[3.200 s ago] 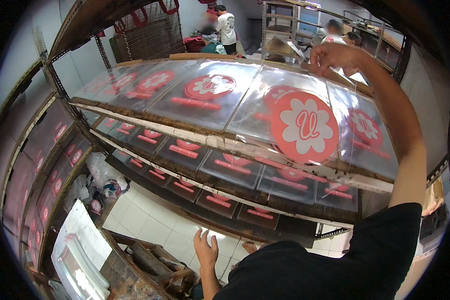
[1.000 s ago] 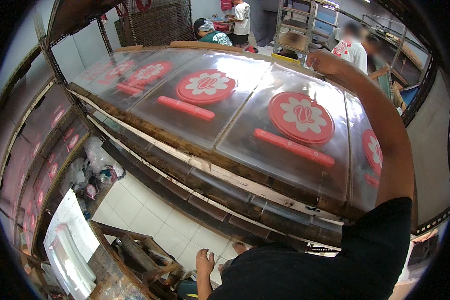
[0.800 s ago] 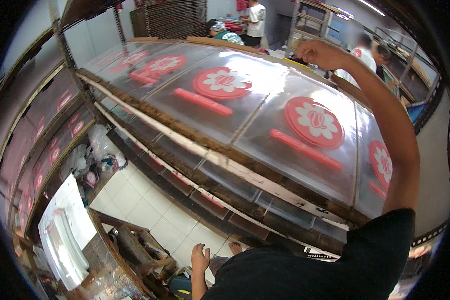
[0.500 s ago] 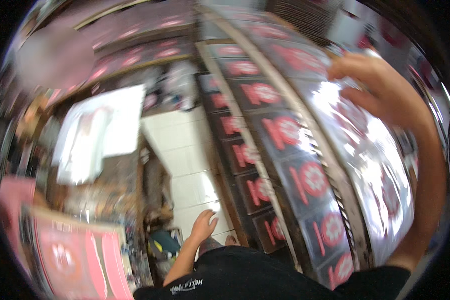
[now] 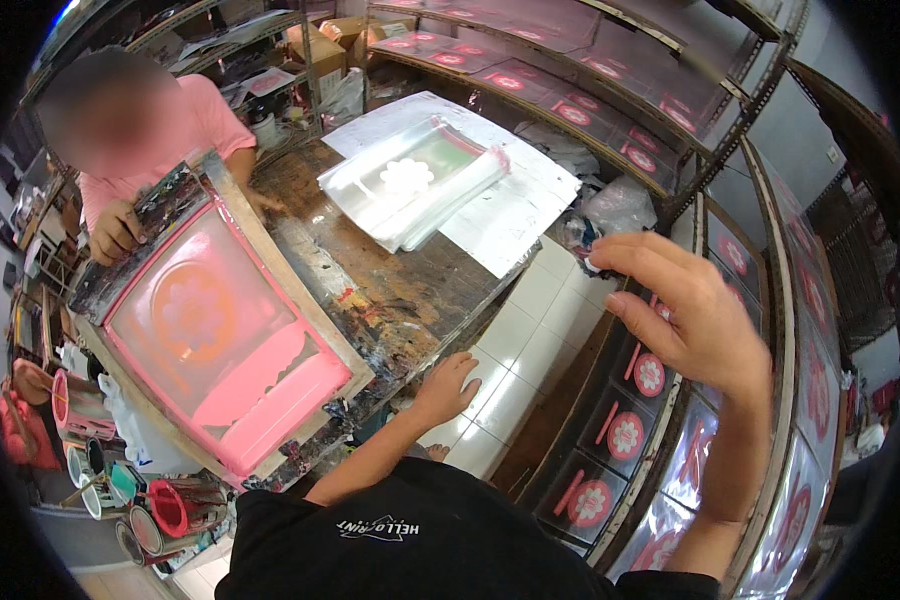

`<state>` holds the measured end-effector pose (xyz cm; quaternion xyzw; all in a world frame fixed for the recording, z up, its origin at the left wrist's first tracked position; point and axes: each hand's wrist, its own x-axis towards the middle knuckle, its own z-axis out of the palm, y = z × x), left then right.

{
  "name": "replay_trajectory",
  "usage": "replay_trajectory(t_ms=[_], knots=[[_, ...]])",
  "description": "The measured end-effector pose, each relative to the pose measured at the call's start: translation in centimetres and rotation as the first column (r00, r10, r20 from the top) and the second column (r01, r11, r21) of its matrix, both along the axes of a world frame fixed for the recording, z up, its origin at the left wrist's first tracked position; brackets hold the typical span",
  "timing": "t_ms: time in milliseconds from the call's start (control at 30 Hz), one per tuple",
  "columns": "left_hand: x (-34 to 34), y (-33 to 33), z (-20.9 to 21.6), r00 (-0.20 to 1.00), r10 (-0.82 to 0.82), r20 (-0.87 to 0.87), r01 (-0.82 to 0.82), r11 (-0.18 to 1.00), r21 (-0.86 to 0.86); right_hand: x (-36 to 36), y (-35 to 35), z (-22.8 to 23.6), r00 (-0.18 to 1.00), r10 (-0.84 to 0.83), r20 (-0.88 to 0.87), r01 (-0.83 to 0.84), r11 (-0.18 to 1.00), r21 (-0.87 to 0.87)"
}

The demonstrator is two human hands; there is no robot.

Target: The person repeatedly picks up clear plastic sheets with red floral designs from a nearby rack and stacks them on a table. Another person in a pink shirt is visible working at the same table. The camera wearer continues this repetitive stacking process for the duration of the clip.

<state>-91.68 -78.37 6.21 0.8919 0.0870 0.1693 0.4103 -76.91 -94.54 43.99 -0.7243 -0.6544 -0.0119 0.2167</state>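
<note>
My right hand (image 5: 685, 315) is raised in the air between the table and the drying rack, fingers curved and thumb apart, with nothing in it. Low by the table's near edge is my left hand (image 5: 447, 390), empty, its fingers spread. On the stained wooden table (image 5: 370, 305) lies a stack of clear plastic sheets (image 5: 370, 190) on white paper (image 5: 500, 235). A screen-printing frame (image 5: 345, 350) with pink ink and a flower design on its mesh tilts up at the table's left. A co-worker's hand (image 5: 117, 232) rests on its far side.
A drying rack (image 5: 670, 440) at right holds printed sheets with pink flower designs; more lie on shelves (image 5: 530, 85) at the back. Ink cans (image 5: 170, 507) crowd the lower left. A co-worker in a pink shirt (image 5: 210, 115) stands across the table. Tiled floor (image 5: 510, 375) shows between table and rack.
My view has swung left from the rack to the table, bringing the co-worker and whole printing frame into view. My right hand has come away from over the rack's sheets, still empty.
</note>
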Motion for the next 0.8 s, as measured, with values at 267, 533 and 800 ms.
replay_trajectory(t_ms=[267,533,800], knots=[[4.7,2.5,3.3,0.983,0.159,0.093,-0.168,0.980,0.105,7.1,-7.2,-29.6,0.280,-0.360,-0.890,0.644,0.758,-0.104],[18.1,11.1,10.0,0.923,0.341,0.175,-0.343,0.529,0.776,2.9,-14.0,-45.9,-0.250,-0.351,-0.902,0.585,0.688,-0.429],[27.2,17.3,5.3,0.918,0.392,-0.054,-0.102,0.367,0.924,6.4,-15.4,-47.5,-0.237,-0.430,-0.871,0.505,0.711,-0.489]])
